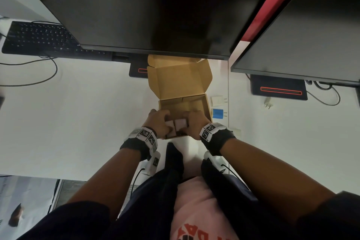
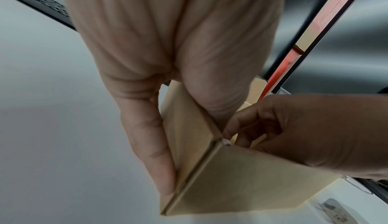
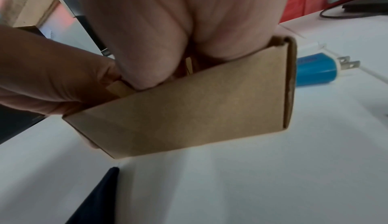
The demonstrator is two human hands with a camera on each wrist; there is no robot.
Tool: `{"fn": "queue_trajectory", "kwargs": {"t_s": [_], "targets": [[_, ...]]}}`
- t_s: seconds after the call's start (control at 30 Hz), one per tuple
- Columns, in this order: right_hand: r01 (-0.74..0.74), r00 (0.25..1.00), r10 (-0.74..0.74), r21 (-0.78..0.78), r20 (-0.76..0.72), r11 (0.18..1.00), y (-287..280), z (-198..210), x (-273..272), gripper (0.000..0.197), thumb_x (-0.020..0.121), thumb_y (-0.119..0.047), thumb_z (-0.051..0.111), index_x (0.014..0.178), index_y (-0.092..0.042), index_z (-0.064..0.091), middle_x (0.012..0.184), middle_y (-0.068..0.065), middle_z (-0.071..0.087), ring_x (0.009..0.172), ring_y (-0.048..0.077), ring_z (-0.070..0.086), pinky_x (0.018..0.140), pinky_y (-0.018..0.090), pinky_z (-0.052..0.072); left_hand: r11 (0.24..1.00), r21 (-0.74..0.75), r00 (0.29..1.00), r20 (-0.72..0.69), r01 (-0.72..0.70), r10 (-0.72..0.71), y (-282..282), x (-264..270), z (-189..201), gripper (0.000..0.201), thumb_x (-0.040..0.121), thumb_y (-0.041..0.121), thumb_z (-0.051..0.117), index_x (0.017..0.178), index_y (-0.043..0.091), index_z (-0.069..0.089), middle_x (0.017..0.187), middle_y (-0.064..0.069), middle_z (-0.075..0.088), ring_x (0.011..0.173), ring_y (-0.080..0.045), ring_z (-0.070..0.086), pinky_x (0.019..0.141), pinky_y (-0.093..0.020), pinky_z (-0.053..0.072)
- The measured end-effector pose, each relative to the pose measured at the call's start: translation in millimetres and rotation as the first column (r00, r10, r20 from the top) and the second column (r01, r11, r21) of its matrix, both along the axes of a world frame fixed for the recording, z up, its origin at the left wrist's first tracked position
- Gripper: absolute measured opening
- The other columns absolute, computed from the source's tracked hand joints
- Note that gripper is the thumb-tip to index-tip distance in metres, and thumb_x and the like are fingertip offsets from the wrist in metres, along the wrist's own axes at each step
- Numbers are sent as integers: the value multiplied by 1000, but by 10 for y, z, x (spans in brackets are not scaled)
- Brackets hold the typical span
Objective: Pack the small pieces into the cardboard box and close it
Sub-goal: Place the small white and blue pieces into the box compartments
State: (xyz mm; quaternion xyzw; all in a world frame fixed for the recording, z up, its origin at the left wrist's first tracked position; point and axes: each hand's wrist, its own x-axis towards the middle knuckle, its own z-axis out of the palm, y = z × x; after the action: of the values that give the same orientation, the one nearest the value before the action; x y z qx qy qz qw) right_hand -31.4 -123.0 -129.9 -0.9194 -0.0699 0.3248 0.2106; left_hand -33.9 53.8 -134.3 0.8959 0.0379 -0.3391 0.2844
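Note:
The brown cardboard box (image 1: 185, 104) stands open on the white desk, its lid (image 1: 181, 78) tilted back against the monitor. Both hands reach into its near end. My left hand (image 1: 160, 121) holds a small white piece (image 1: 169, 125), with one finger (image 2: 151, 153) running down the outside of the box's left wall (image 2: 189, 136). My right hand (image 1: 191, 121) grips a second white piece (image 1: 180, 122) right beside the first. In the right wrist view the right palm (image 3: 168, 28) sits over the near wall (image 3: 189, 111) and the fingers are hidden inside.
A blue plug adapter (image 1: 218, 113) and a white one (image 1: 218, 101) lie just right of the box. A large monitor (image 1: 146, 6) overhangs the lid; a second monitor (image 1: 311, 35) stands to the right. A black keyboard (image 1: 37, 37) and cables lie far left.

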Motion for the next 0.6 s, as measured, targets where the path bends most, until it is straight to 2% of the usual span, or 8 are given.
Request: {"fn": "queue_trajectory", "kwargs": {"t_s": [0.13,0.2,0.27,0.37,0.43,0.5,0.6], "targets": [[-26,1000,27,-29,2,999,-1,-10,14,23,82,-29,72,101,-18,68,93,2,70,84,23,67,73,35,60,1000,-15,1000,-13,3,-3,4,1,7,30,79,18,69,98,28,48,109,-11,48,102,-28,48,58,-18,31],[-41,999,40,-28,-5,999,-19,-11,21,16,82,-28,72,93,-17,67,89,0,67,79,21,64,65,31,56,1000,-15,1000,-25,12,-12,11,-4,-3,34,80,16,68,110,25,54,113,-11,46,105,-27,47,71,-24,38],[-67,998,66,-33,-24,997,-36,1,9,10,83,-26,71,89,-22,64,88,-1,65,77,20,62,60,27,52,1000,-14,999,-30,26,-26,6,-15,0,44,80,15,66,122,23,57,118,-11,43,104,-26,44,82,-29,39],[-71,997,70,-21,-39,997,-40,0,-19,18,84,-26,71,101,-23,66,94,2,69,81,22,67,71,36,61,1000,-18,999,-31,26,-27,-10,-39,25,48,81,19,67,128,22,56,124,-12,37,102,-26,44,89,-29,40],[-75,997,75,-5,-24,997,-47,4,-40,24,85,-23,70,108,-22,65,99,3,69,85,23,67,75,37,61,999,-31,999,-32,15,-16,-20,-63,48,50,82,24,69,130,24,56,126,-11,33,101,-26,44,97,-31,43],[-70,997,71,13,-12,997,-67,27,-50,30,84,-23,71,114,-21,62,102,3,68,88,23,67,76,36,61,999,-43,999,-21,23,-24,-49,-92,62,46,79,29,74,123,25,60,123,-10,33,102,-28,46,100,-33,46],[-68,998,68,22,16,997,-85,98,-40,35,83,-26,71,116,-20,59,102,4,65,88,25,67,75,38,61,999,-33,1000,-3,19,-19,-66,-132,60,42,77,35,78,113,22,64,120,-9,33,100,-29,48,97,-37,52]]}}
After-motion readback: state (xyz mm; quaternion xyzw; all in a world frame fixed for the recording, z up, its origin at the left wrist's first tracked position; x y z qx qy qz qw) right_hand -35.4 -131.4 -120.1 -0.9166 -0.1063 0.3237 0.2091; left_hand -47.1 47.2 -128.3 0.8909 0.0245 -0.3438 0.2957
